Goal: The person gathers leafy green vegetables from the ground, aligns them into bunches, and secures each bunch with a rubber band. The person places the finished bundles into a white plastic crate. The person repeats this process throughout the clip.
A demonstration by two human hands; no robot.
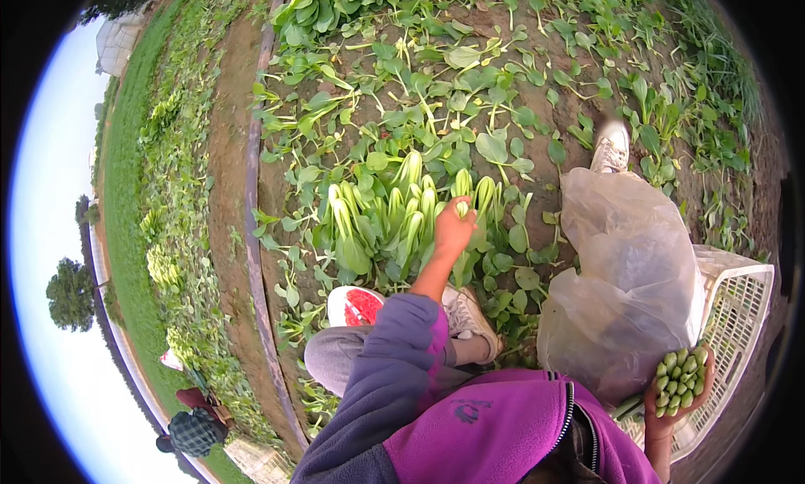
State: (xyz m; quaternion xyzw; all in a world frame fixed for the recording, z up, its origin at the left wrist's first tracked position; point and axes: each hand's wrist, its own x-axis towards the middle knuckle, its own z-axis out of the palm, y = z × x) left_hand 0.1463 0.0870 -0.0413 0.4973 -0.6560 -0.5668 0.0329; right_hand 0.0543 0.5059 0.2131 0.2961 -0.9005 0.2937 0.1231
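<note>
My left hand [454, 228] closes around the pale base of a bok choy [462, 208], among a row of harvested bok choy heads [412, 223] lying on soil and leaves. At the lower right my right hand [705, 383] holds a bunch of bok choy [680, 382] with the stalk bases facing up, beside a white plastic crate. Left of my forearm, near my bent knee, stands a white container [338, 306] with red material in it.
A translucent plastic sheet [619, 264] covers my outstretched leg. The slatted crate [732, 320] stands at my right. A dark strip [253, 169] edges the bed. More bok choy [321, 12] lie at the top. Another person [195, 432] bends at lower left.
</note>
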